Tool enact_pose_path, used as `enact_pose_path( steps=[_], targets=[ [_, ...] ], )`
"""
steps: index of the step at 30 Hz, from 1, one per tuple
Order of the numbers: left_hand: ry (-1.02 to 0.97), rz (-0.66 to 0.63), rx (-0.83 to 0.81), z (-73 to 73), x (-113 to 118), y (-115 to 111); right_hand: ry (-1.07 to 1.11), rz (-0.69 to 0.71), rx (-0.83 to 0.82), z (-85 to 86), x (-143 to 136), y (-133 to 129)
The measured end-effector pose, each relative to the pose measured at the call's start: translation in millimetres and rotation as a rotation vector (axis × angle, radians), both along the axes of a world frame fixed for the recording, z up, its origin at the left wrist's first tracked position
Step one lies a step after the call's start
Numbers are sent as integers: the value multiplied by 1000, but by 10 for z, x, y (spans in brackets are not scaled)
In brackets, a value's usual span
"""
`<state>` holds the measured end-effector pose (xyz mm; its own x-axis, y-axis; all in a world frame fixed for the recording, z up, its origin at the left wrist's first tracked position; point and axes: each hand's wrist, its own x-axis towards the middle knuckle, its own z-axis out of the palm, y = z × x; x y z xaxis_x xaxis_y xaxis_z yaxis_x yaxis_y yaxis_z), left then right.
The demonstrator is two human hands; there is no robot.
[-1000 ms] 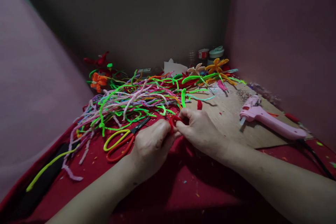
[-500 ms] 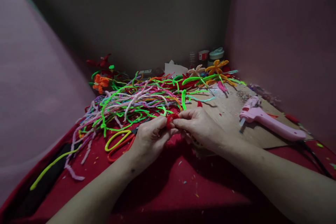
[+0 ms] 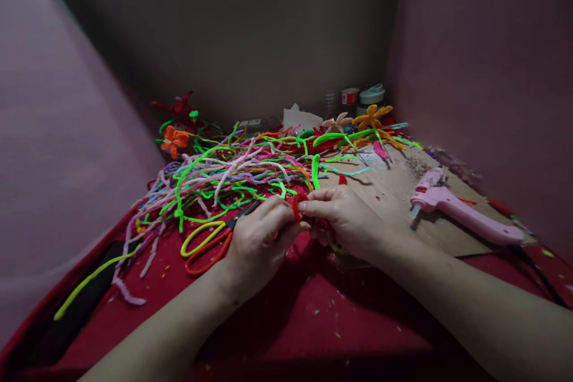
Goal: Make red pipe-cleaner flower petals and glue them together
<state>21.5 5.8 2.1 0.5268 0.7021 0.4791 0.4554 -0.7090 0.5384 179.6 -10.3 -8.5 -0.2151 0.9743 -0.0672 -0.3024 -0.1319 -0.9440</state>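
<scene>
The left hand is curled nearly closed, fingers pinching a looped red pipe cleaner; the right hand nips the same loop between thumb and forefinger. The loop sits between both hands, above the red cloth. Scissors lie just beside the left hand, a pile of pipe cleaners beyond, and a pink glue gun rests on the board to the right

Craft workspace with glue gun

Room over near cloth, scissors left, glue gun right
</scene>
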Motion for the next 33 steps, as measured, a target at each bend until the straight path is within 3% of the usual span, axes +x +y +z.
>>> enact_pose_path(
  steps=[2,5,7,10,14,20,23,27,33],
  targets=[
    [-116,-7,-239,22,13,-7,83,34,1,-19,5,7],
    [-260,-169,-730,59,64,-7,137,53,3,-34,10,13],
    [-332,-249,-871,55,105,-9,118,35,-3,-36,10,15],
    [-380,-195,-808,3,139,-17,86,-8,17,-35,8,15],
    [-241,-107,-705,-39,110,-2,159,-46,29,-34,14,24],
    [-69,-115,-978,47,23,134,227,-96,20,-52,34,56],
    [21,-120,-990,44,7,170,266,-71,20,-66,31,64],
    [88,-94,-852,-20,18,160,283,-40,-10,-69,19,76],
    [252,-34,-423,-104,2,193,289,19,-96,-60,-18,56]
  ],
)
